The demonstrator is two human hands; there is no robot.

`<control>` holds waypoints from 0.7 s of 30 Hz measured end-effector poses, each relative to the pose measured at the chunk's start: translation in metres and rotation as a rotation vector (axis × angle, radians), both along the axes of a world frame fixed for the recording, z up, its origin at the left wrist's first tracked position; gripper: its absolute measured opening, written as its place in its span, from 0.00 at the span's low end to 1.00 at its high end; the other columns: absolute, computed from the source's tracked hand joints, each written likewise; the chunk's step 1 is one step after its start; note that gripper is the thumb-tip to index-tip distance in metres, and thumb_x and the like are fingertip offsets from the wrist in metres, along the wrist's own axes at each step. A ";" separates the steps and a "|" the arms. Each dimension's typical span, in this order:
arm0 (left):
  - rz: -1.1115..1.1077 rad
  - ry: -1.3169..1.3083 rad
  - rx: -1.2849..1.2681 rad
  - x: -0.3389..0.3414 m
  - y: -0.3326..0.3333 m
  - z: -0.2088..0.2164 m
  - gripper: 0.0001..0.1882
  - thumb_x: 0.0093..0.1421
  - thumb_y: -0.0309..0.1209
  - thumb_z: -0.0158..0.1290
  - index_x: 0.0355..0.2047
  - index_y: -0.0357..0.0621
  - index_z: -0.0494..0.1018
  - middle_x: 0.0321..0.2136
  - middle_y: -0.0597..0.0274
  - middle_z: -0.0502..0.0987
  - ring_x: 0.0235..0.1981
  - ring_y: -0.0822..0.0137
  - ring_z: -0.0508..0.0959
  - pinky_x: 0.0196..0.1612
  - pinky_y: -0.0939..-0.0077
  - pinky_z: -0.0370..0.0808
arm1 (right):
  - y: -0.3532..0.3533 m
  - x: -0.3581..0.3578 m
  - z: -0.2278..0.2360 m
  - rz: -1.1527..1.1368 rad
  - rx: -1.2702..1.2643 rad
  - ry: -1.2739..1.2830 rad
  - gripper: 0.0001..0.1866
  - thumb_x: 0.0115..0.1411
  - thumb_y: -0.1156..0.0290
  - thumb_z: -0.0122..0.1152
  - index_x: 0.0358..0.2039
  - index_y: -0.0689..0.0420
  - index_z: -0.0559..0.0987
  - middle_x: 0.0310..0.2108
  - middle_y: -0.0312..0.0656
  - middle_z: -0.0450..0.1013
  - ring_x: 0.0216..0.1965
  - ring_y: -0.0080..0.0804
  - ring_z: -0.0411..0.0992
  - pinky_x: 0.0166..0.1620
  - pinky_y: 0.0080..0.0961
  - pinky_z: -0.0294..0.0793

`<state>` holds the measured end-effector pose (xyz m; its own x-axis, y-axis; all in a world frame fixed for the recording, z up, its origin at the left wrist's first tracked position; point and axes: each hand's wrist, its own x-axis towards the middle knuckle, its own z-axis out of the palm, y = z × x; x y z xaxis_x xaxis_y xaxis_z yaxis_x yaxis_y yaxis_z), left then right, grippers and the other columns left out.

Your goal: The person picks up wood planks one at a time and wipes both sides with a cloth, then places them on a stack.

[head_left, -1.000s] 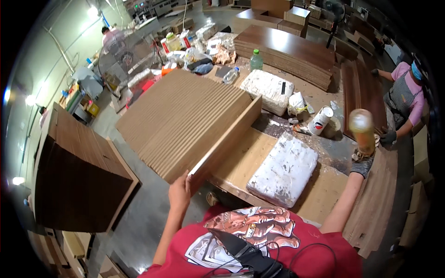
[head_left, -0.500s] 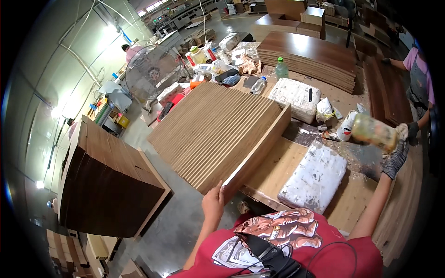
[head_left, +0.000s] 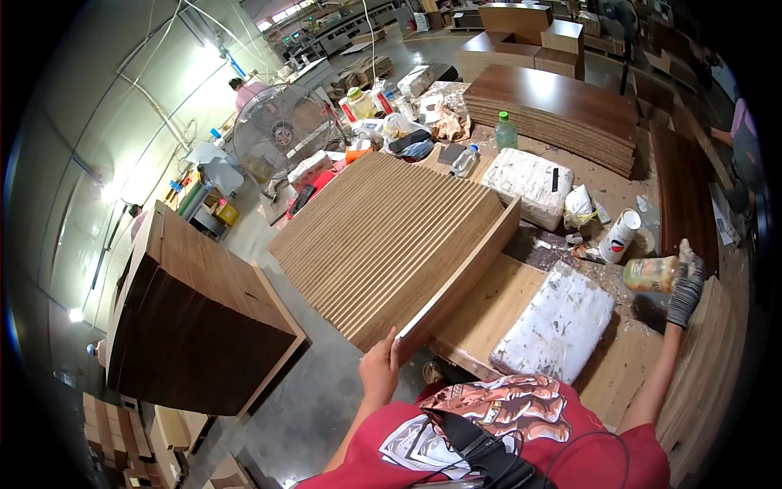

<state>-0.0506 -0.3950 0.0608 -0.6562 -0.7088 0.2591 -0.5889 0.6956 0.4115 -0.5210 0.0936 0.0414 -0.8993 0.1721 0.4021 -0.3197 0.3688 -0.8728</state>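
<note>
My left hand (head_left: pixel 380 368) is bare and grips the near end of a long wooden board (head_left: pixel 464 277). That board stands on its edge along the right side of a stack of wood-grain boards (head_left: pixel 383 236). My right hand (head_left: pixel 688 292), in a grey striped work glove, is wrapped round a plastic bottle (head_left: pixel 649 275) with yellowish and reddish colouring. The bottle lies sideways in the grip, its far end towards the left. Between my hands, on the bench, rests a stained block wrapped in white (head_left: pixel 555 322).
Another white-wrapped block (head_left: pixel 529 186), a white cup (head_left: pixel 621 236) and a green-capped bottle (head_left: pixel 505 130) stand on the cluttered bench. Dark boards (head_left: pixel 554 114) are stacked behind. A fan (head_left: pixel 281 132) and a tall board stack (head_left: pixel 204 318) are at left. A co-worker (head_left: pixel 745 151) stands far right.
My right hand has brought the bottle lower and more level. My left hand keeps its grip on the board. The co-worker's arm has shifted away from the dark boards at right.
</note>
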 end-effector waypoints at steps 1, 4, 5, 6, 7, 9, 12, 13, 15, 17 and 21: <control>0.004 -0.015 0.029 0.000 0.000 0.001 0.16 0.64 0.40 0.49 0.50 0.56 0.76 0.27 0.58 0.77 0.29 0.54 0.77 0.31 0.62 0.72 | -0.009 0.005 0.001 -0.088 0.559 0.031 0.13 0.65 0.67 0.51 0.47 0.59 0.75 0.43 0.43 0.73 0.45 0.35 0.70 0.54 0.32 0.68; 0.000 -0.019 0.094 0.001 -0.002 0.005 0.16 0.64 0.40 0.49 0.49 0.54 0.76 0.29 0.57 0.77 0.30 0.54 0.78 0.33 0.63 0.73 | -0.025 0.009 -0.024 0.029 0.639 0.063 0.13 0.61 0.74 0.53 0.46 0.55 0.78 0.43 0.45 0.72 0.43 0.38 0.69 0.53 0.29 0.67; -0.016 0.007 0.100 0.002 -0.004 0.003 0.16 0.64 0.40 0.49 0.49 0.53 0.76 0.29 0.57 0.77 0.31 0.53 0.78 0.33 0.64 0.73 | -0.023 0.001 -0.046 0.076 0.533 -0.001 0.13 0.59 0.77 0.54 0.45 0.56 0.78 0.45 0.47 0.72 0.41 0.40 0.69 0.52 0.29 0.68; -0.030 0.032 0.103 0.002 -0.005 0.005 0.16 0.64 0.40 0.49 0.48 0.52 0.76 0.30 0.57 0.78 0.31 0.53 0.78 0.34 0.64 0.74 | -0.030 0.003 -0.050 0.074 0.506 -0.097 0.15 0.56 0.79 0.56 0.45 0.56 0.78 0.45 0.49 0.71 0.43 0.42 0.69 0.52 0.31 0.69; -0.031 0.027 0.135 0.002 -0.006 0.007 0.15 0.63 0.40 0.50 0.47 0.50 0.76 0.33 0.57 0.78 0.34 0.54 0.78 0.36 0.66 0.74 | -0.029 0.007 -0.050 -0.030 0.625 -0.070 0.15 0.55 0.80 0.57 0.44 0.57 0.78 0.44 0.48 0.71 0.43 0.41 0.70 0.52 0.31 0.69; -0.045 -0.015 0.187 0.000 -0.003 0.019 0.15 0.63 0.39 0.52 0.47 0.49 0.76 0.36 0.57 0.78 0.36 0.54 0.78 0.37 0.66 0.74 | -0.035 0.015 -0.041 -0.132 0.738 -0.086 0.16 0.55 0.82 0.57 0.45 0.57 0.78 0.44 0.47 0.71 0.44 0.37 0.71 0.52 0.29 0.69; -0.072 0.031 0.274 0.007 -0.007 0.022 0.15 0.61 0.37 0.54 0.46 0.46 0.76 0.39 0.56 0.77 0.38 0.55 0.78 0.39 0.68 0.74 | -0.041 0.018 -0.024 -0.027 0.608 -0.162 0.19 0.56 0.85 0.54 0.48 0.58 0.76 0.44 0.45 0.71 0.45 0.33 0.71 0.52 0.25 0.69; -0.087 0.068 0.307 0.009 -0.010 0.020 0.15 0.61 0.37 0.55 0.46 0.46 0.77 0.40 0.56 0.77 0.39 0.56 0.78 0.40 0.69 0.74 | -0.028 0.008 -0.033 0.066 0.488 -0.150 0.20 0.56 0.85 0.52 0.49 0.58 0.76 0.44 0.44 0.71 0.45 0.31 0.72 0.52 0.25 0.69; -0.095 0.086 0.312 0.018 -0.016 0.014 0.15 0.60 0.36 0.55 0.45 0.45 0.77 0.40 0.56 0.77 0.40 0.55 0.77 0.42 0.69 0.74 | -0.043 0.025 -0.002 0.010 0.565 -0.196 0.21 0.57 0.88 0.48 0.50 0.58 0.75 0.46 0.45 0.71 0.45 0.30 0.72 0.52 0.24 0.70; -0.083 0.110 0.334 0.028 -0.019 0.004 0.14 0.60 0.35 0.56 0.45 0.44 0.77 0.39 0.56 0.78 0.39 0.57 0.78 0.41 0.70 0.74 | -0.030 0.001 -0.027 0.106 0.353 -0.161 0.19 0.59 0.85 0.48 0.50 0.58 0.76 0.47 0.45 0.72 0.46 0.31 0.72 0.53 0.24 0.69; 0.004 0.227 0.606 0.041 -0.019 -0.007 0.14 0.59 0.32 0.57 0.44 0.42 0.77 0.36 0.59 0.78 0.32 0.67 0.78 0.36 0.75 0.75 | -0.053 0.003 0.006 0.175 -0.007 -0.131 0.16 0.65 0.73 0.47 0.52 0.60 0.74 0.48 0.46 0.73 0.52 0.33 0.69 0.58 0.29 0.66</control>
